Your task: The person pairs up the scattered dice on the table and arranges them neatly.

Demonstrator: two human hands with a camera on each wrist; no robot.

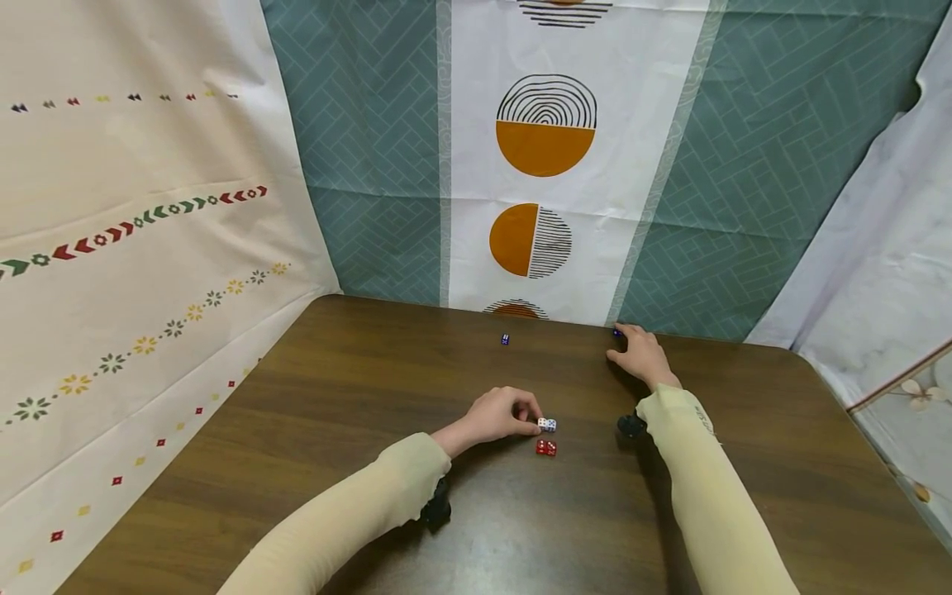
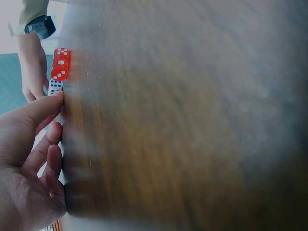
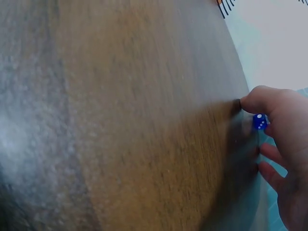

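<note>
From where I stand, the brown surface is wide, with cloth hung behind it. Nearest are two red dice, side by side. Just past them sit two white dice. The left hand's grip is on the left white one, thumb and finger pinching it. I think a soft pinch and tiny nudges work best, so the white pair lines up and doesn't bump the red pair. Farther off, one blue die sits alone, with lots of room for sliding. The right hand is at another blue die, by the far edge. Its grip looks loose, fingers spread around the die. The cloth hangs close there, so I'd go gently.
</note>
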